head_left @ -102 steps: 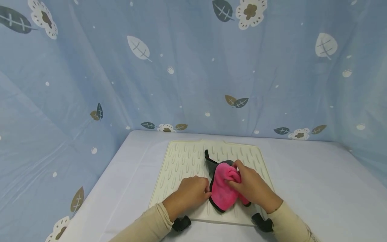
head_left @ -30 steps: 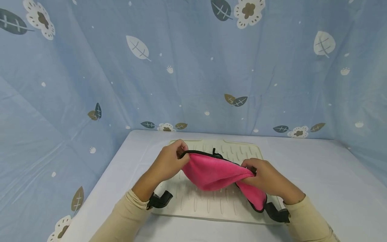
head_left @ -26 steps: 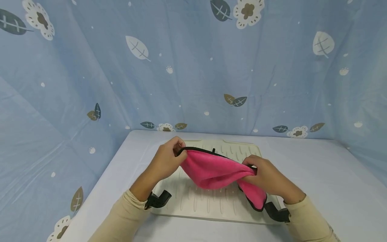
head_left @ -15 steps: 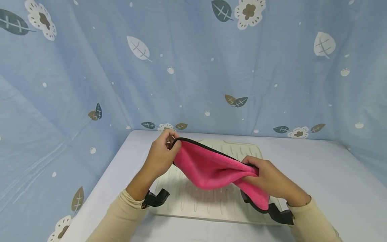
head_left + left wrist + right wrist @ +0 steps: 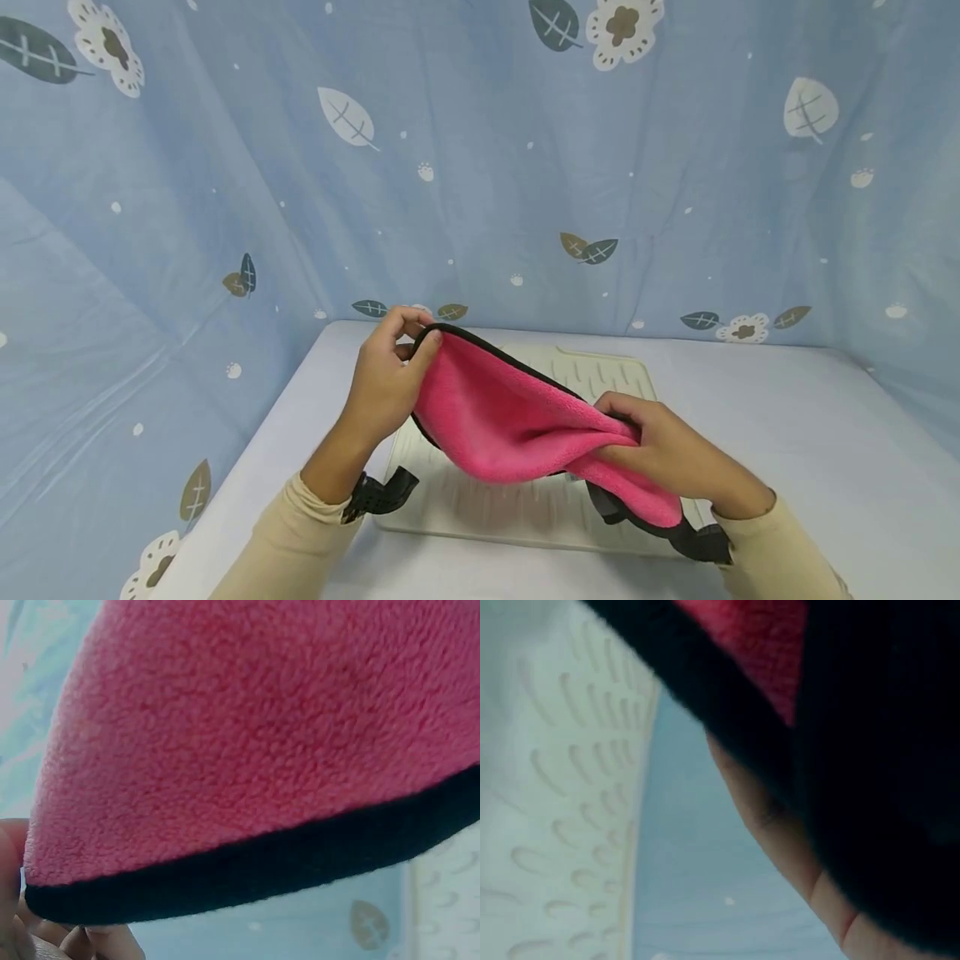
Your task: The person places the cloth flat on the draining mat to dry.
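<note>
A pink cloth (image 5: 495, 425) with a fluffy face hangs in the air between the two hands, sagging in a deep fold from one to the other. The left hand (image 5: 382, 383) pinches it at a corner, thumb on the pink side and the other fingers behind. The right hand (image 5: 667, 446) grasps a bunched part of it, with the thumb tucked into a fold. The left hand is the higher and farther forward of the two. From it, black edging (image 5: 510, 359) slopes down along the top of the cloth to the fingers of the right hand. Below the right hand a loose end droops, close to the black piece (image 5: 701, 543) at that wrist, and a bit of its dark gray back (image 5: 606, 506) shows. The left wrist view is mostly pink pile, with fingertips at the corner; in the right wrist view, dark, blurred cloth covers much of that hand.

Beneath both hands lies a cream mat (image 5: 480, 518) with raised ridges, on a white table (image 5: 795, 417) that reaches out past the right hand. Another black piece (image 5: 386, 493) sits at the left wrist, and beige sleeves (image 5: 288, 546) cover both forearms. Beyond the hands hangs a blue curtain (image 5: 480, 125) printed with leaves and flowers.
</note>
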Demonstrator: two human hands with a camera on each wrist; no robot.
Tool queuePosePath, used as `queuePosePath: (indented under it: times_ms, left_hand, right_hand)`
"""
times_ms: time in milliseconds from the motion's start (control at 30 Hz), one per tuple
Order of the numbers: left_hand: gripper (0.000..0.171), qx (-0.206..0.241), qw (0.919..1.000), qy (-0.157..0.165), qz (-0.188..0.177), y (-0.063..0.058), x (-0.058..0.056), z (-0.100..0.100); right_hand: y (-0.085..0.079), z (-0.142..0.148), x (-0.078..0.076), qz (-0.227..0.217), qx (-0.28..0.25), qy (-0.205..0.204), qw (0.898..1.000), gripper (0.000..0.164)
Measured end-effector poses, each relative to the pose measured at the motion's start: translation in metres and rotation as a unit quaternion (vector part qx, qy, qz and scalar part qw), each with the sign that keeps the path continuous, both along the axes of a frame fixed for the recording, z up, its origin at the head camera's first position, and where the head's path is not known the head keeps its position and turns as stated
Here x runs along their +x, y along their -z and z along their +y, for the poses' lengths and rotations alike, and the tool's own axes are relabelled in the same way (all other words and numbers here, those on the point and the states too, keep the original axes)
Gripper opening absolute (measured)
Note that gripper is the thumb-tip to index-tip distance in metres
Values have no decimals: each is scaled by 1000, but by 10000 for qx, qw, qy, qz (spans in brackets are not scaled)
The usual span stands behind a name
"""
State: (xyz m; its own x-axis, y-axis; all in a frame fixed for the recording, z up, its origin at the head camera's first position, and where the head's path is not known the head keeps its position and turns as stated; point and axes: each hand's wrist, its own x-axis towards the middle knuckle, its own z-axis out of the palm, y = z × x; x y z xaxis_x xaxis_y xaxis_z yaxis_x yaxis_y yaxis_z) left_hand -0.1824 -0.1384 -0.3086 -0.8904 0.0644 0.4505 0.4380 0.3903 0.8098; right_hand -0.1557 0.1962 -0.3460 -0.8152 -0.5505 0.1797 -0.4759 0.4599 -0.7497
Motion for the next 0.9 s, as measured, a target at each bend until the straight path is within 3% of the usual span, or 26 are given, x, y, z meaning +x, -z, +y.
queuePosePath:
  times_ms: [200,367,500,667,900]
  left_hand:
    - [19,-554,9970,-103,-539,19,-17,2]
    - [16,-1183,9887,-255,-884,40,-30,4]
    - [16,-1585,9806,-351,-1095,50,-36,5]
    - [22,-1972,9689,-96,-1494,54,-38,4]
    - [37,-2210,9549,493,-1922,57,-39,1]
  right_hand:
    - [15,1,-12,-93,412,192,9989,14]
    - [25,3,-18,-251,597,133,9978,13]
    - [29,6,-21,-417,705,159,9965,14]
    - [29,14,-25,-494,824,199,9952,6]
    - [23,23,-25,-508,972,324,9934,17]
